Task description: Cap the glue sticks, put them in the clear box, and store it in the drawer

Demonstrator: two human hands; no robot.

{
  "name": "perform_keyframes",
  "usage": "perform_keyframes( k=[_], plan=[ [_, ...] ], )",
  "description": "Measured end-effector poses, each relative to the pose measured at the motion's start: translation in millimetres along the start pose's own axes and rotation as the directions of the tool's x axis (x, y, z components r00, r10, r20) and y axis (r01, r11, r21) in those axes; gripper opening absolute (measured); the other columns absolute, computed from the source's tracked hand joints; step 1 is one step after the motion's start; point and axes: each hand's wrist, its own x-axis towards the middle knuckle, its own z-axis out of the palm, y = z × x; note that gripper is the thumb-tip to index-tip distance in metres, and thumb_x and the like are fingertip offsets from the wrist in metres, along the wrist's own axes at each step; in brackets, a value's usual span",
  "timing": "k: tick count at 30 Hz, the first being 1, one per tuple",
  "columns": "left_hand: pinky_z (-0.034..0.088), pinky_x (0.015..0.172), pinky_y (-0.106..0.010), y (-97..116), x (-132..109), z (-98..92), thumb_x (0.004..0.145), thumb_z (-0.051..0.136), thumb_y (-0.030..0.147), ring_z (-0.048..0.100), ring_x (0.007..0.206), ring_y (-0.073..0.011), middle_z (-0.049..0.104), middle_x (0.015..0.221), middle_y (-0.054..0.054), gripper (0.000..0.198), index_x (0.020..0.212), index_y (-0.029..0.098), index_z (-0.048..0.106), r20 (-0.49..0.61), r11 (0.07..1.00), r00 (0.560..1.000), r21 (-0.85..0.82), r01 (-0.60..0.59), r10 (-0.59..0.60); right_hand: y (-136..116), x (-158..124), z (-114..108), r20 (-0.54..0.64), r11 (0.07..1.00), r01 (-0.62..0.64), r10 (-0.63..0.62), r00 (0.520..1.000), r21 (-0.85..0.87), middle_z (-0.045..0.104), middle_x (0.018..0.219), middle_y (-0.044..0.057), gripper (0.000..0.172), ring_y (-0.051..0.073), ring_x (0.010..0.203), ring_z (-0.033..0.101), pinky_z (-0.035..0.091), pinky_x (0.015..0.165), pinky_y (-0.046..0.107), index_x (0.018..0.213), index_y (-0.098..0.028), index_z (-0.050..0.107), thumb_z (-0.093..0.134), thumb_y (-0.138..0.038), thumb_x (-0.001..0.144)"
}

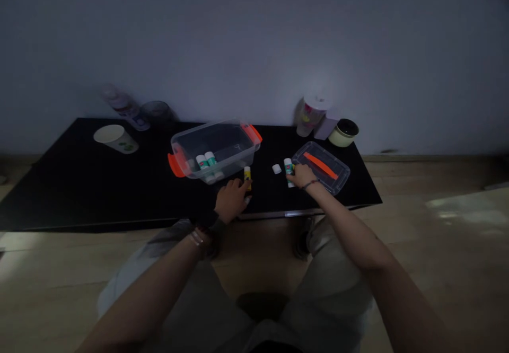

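Note:
My left hand (231,200) is closed around a small yellow glue stick (247,174) near the front edge of the black table, its upper end poking out above my fingers. In my right hand (303,175) is a green-and-white glue stick (288,167), standing upright against my fingertips. A bit of yellow shows beside those fingers, too small to name. Just left of that stick lies a loose white cap (277,169). A clear plastic box (238,159) with orange clips stands behind my left hand, with more green-and-white glue sticks (205,161) seen in it.
Right of my right hand lies a clear lid (340,182) with an orange handle. Along the back stand a patterned tumbler (310,118), a pale green bowl (342,137), a blurred bottle (125,108) and a dark bowl (157,112). A paper cup (117,140) leans at the left.

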Motion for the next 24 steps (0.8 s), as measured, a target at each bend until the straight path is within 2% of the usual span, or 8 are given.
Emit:
perform_keyframes(
  k=[3,7,11,14,17,20,21,24],
  plan=[
    [0.050,0.088,-0.040,5,12,10.2,0.094,0.052,0.024,0.056,0.116,-0.0300,0.061,0.124,-0.014,0.043,0.136,0.022,0.058,-0.031,0.999,0.999,-0.005,-0.038,0.038,-3,9,8,0.024,0.999,-0.027,0.027,0.999,-0.017,0.073,0.115,0.019,0.039,0.027,0.112,0.068,0.049,0.089,0.029,0.116,-0.011,0.070,0.060,-0.040,0.093],
    [0.049,0.091,-0.041,12,28,18.9,0.094,0.050,0.019,0.055,0.119,-0.0296,0.061,0.129,-0.013,0.045,0.139,0.023,0.056,-0.068,0.997,0.994,0.013,-0.079,0.080,-10,12,9,0.009,0.998,-0.053,0.053,0.999,-0.022,0.070,0.118,0.024,0.044,0.029,0.112,0.068,0.049,0.087,0.031,0.116,-0.008,0.069,0.056,-0.045,0.097],
    [0.048,0.095,-0.042,17,38,20.8,0.094,0.052,0.018,0.054,0.125,-0.0291,0.058,0.140,-0.013,0.054,0.148,0.023,0.047,-0.059,0.991,0.990,-0.018,-0.129,0.128,-16,5,-8,-0.130,0.998,-0.055,0.056,0.990,0.012,0.071,0.111,0.022,0.044,0.030,0.107,0.069,0.048,0.083,0.033,0.115,-0.011,0.068,0.045,-0.046,0.101],
    [0.048,0.100,-0.044,19,38,17.5,0.091,0.056,0.017,0.050,0.132,-0.0291,0.051,0.150,-0.014,0.063,0.152,0.022,0.040,-0.060,0.988,0.987,-0.050,-0.149,0.146,-29,-2,-32,-0.295,0.994,0.057,-0.027,0.955,0.095,0.074,0.103,0.015,0.039,0.026,0.101,0.069,0.047,0.083,0.031,0.112,-0.015,0.066,0.040,-0.043,0.103],
    [0.045,0.105,-0.046,19,32,10.4,0.092,0.056,0.018,0.046,0.138,-0.0295,0.048,0.153,-0.014,0.052,0.144,0.021,0.050,-0.076,0.985,0.984,-0.046,-0.164,0.161,-63,-4,-60,-0.420,0.942,0.302,-0.215,0.882,0.150,0.073,0.102,0.010,0.033,0.021,0.096,0.068,0.046,0.085,0.029,0.110,-0.016,0.064,0.038,-0.036,0.104],
    [0.045,0.106,-0.047,15,21,2.3,0.093,0.055,0.020,0.047,0.138,-0.0308,0.052,0.149,-0.015,0.041,0.134,0.018,0.059,-0.086,0.981,0.979,-0.048,-0.190,0.186,-120,2,-82,-0.406,0.840,0.532,-0.451,0.795,0.108,0.071,0.112,0.010,0.028,0.019,0.105,0.064,0.044,0.094,0.028,0.115,-0.014,0.062,0.040,-0.027,0.102],
    [0.045,0.106,-0.047,13,17,-0.4,0.093,0.055,0.020,0.048,0.137,-0.0312,0.053,0.148,-0.015,0.040,0.133,0.018,0.060,-0.087,0.980,0.978,-0.049,-0.195,0.190,-141,7,-86,-0.356,0.819,0.567,-0.507,0.785,0.084,0.070,0.116,0.011,0.028,0.019,0.109,0.063,0.044,0.097,0.029,0.117,-0.013,0.061,0.042,-0.026,0.101],
    [0.045,0.104,-0.047,4,4,-8.6,0.093,0.054,0.019,0.051,0.133,-0.0321,0.058,0.141,-0.016,0.035,0.126,0.017,0.064,-0.076,0.982,0.980,-0.037,-0.185,0.182,-203,24,-84,-0.038,0.831,0.556,-0.555,0.831,0.011,0.068,0.124,0.017,0.035,0.024,0.115,0.063,0.049,0.095,0.033,0.125,-0.010,0.059,0.057,-0.026,0.093]
  ],
)
